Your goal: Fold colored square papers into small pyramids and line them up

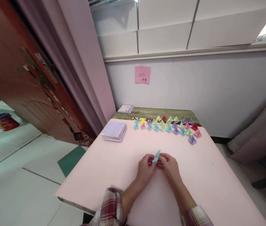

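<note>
A small piece of folded light-blue paper (156, 156) is pinched between my two hands above the middle of the table, its narrow tip pointing up and to the right. My left hand (145, 169) grips its left side with curled fingers. On the right side, my right hand (170, 166) holds it with thumb and fingers. The fingers hide the lower part of the paper. Beyond my hands stand several small folded paper pieces (175, 131) in blue, purple, green, yellow, pink and red, set out in rows.
A stack of square paper (114, 130) lies at the table's back left. The pink-covered table (95, 175) reaches a wooden surface (147, 112) by the wall, where a printed pack (126, 109) lies. A pink note (142, 74) is on the wall. A door (29, 69) stands left.
</note>
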{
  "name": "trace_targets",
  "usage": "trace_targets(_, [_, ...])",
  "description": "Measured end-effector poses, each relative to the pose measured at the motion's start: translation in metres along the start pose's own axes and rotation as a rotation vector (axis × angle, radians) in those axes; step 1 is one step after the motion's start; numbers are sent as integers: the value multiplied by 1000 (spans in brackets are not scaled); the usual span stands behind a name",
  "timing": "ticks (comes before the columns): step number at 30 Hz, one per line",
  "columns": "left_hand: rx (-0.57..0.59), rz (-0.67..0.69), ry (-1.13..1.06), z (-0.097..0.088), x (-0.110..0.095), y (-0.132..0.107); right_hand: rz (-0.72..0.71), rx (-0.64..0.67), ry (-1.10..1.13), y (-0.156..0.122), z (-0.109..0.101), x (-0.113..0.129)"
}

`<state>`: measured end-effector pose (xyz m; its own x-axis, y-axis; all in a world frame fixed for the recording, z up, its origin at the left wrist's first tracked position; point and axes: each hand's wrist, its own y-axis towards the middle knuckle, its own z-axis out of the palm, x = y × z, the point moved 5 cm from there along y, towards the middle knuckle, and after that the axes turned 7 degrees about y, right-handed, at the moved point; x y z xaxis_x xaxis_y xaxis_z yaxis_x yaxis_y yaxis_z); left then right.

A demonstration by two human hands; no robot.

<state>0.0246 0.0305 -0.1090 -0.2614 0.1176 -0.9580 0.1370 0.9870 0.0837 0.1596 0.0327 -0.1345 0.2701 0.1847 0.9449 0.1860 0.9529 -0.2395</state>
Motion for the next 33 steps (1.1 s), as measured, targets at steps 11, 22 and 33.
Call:
trace_targets(11, [2,25,19,1,0,0,-22,-20,-30,-6,1,5])
trace_targets(22, [-7,70,111,1,-6,-2,-146,-33,-227,-3,-6,5])
trace_targets(33, [-61,62,135,3,0,-7,-187,-21,-340,0,-10,3])
